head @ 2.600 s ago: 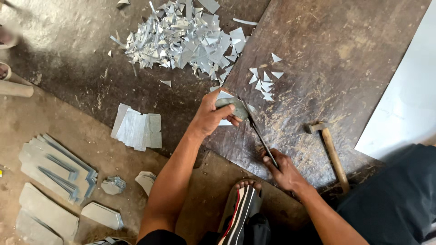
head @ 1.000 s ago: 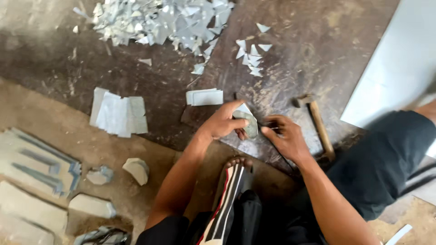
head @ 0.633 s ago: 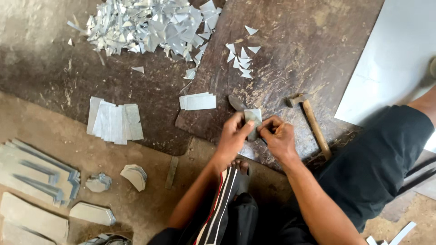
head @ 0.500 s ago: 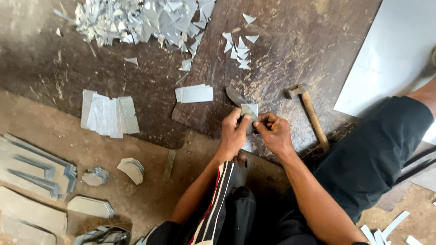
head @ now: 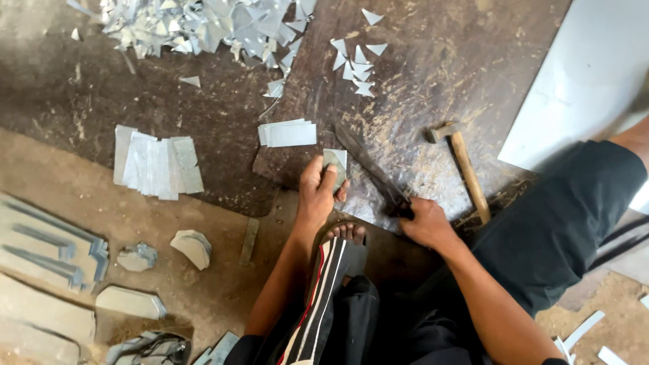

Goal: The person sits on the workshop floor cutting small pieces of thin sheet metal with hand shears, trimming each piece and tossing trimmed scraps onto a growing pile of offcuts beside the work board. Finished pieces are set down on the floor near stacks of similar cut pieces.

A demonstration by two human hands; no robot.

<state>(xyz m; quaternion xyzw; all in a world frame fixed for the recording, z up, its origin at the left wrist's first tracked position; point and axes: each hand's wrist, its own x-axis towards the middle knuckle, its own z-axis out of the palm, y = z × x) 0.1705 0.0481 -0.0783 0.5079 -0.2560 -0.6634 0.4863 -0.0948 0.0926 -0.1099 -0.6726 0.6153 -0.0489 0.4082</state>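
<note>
My left hand (head: 318, 192) grips a small stack of grey sheet-metal pieces (head: 335, 164), held upright on the dark metal plate (head: 419, 88). My right hand (head: 424, 223) is closed on the handle of a long dark cutting blade (head: 368, 169), whose tip lies on the plate just right of the held pieces. A small flat stack of cut rectangles (head: 289, 133) lies above my left hand. My foot in a sandal (head: 341, 236) rests between the two hands.
A wooden-handled hammer (head: 463, 165) lies on the plate to the right. A heap of metal offcuts (head: 216, 27) and small triangles (head: 356, 64) sit at the top. A larger stack of sheets (head: 157, 165) lies left, shaped pieces (head: 47, 250) far left, a pale sheet (head: 581, 88) right.
My two hands were together on the small stack. Now my right hand has drawn back to the blade's handle and the blade lies beside the pieces.
</note>
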